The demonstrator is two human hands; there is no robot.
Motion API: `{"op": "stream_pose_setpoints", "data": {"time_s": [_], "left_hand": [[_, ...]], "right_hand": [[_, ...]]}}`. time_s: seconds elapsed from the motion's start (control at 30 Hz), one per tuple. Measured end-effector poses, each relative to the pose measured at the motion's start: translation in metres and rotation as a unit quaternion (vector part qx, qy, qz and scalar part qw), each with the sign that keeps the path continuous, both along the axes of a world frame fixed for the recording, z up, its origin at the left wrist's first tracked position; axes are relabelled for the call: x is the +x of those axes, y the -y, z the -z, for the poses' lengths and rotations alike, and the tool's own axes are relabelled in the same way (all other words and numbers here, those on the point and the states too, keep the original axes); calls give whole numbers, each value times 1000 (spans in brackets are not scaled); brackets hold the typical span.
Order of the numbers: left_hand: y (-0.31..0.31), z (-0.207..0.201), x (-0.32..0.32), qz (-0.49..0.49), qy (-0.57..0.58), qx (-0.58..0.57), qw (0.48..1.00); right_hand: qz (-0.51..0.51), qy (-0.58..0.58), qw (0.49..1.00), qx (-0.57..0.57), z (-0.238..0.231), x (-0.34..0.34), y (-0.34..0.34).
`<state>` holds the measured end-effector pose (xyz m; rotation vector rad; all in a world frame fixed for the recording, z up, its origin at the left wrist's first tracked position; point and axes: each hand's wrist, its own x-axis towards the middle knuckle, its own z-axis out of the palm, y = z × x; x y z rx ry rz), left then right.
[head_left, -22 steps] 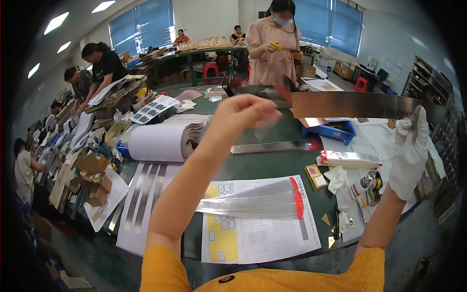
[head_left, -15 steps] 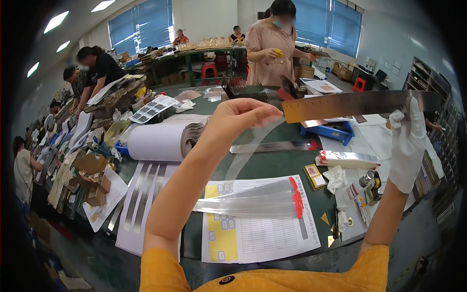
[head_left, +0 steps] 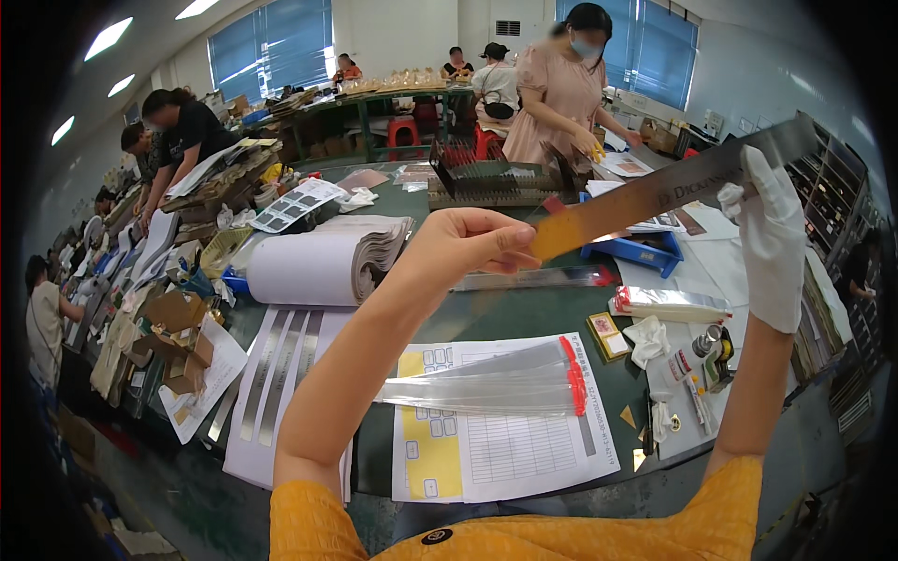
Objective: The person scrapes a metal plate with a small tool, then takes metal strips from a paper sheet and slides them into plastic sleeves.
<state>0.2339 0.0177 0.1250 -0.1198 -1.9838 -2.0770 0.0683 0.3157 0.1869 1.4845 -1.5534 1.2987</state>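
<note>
A long, shiny metal strip with dark lettering is raised at a slant in front of me, its lower-left end reflecting yellow. My left hand, bare, is closed with thumb and fingers pinched at that end. Farther up, my right hand in a white glove grips the strip near its other end, thumb on the face. Below them, clear plastic sleeves with red ends lie fanned on a printed sheet. Another clear sleeve lies beyond, partly behind my left hand.
Several metal strips lie on white paper at left, by a thick paper roll. A slotted rack stands at the back, with a blue tray to its right. Small bottles and a cloth sit right. A co-worker stands opposite.
The metal strip has tilted, its right end rising and its left end dropping slightly. A translucent streak below my left hand has faded. The co-worker opposite has shifted right.
</note>
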Motion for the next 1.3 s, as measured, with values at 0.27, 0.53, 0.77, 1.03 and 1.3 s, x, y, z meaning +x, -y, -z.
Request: {"op": "stream_pose_setpoints", "data": {"time_s": [0.27,0.53,0.77,1.03,1.3], "left_hand": [[-6,0,0,17,-18,25,999],[3,3,7,5,-48,29,998],[5,8,4,-4,-70,25,997],[4,7,9,-35,-78,36,996],[2,3,12,-45,-62,49,996]], "right_hand": [[4,324,946,7,-26,37,46],[14,270,962,-49,-39,27,24],[96,-52,994,-13,-36,15,10],[62,-43,997,14,-38,3,10],[38,-26,999,5,-44,6,18]]}}
